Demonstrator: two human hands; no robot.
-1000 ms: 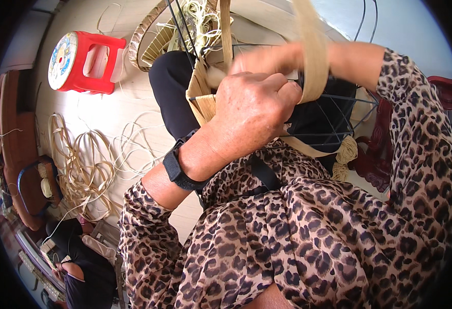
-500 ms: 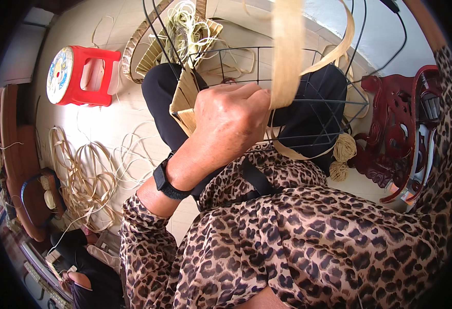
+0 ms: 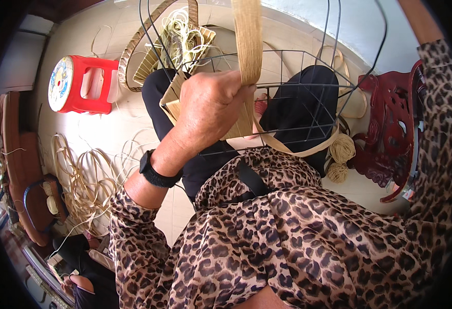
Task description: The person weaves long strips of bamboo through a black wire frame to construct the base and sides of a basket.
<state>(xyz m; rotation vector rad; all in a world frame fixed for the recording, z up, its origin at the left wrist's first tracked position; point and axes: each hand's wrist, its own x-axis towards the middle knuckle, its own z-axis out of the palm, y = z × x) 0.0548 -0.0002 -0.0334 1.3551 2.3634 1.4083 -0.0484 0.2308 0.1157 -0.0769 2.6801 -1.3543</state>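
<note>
At the centre of the frame the left hand (image 3: pixel 210 105) is closed in a fist around a wide flat tan weaving strip (image 3: pixel 248 41), which runs straight up from the fist to the top edge. The strip's lower part passes behind the fingers and loops out to the right along the bottom of a black wire basket frame (image 3: pixel 308 82), which rests over the person's black-trousered lap in the upper middle. The frame is mostly bare wire; only its left side carries woven tan strips, just beside the fist. Nothing can be seen lying inside it. A black wristband (image 3: pixel 156 172) sits on the left wrist.

The right arm, in a leopard-print sleeve, rises along the right edge and leaves the picture at the upper right, so the right hand is out of view.

On the tiled floor, a red plastic stool (image 3: pixel 82 85) stands at upper left. A woven tray (image 3: pixel 182 44) at top centre holds a tangle of pale thin fibre. Loose coils of pale strips (image 3: pixel 82 180) lie at left. Two small balls of twine (image 3: pixel 341 157) sit right of centre, near a dark red carved chair (image 3: pixel 385 129).
</note>
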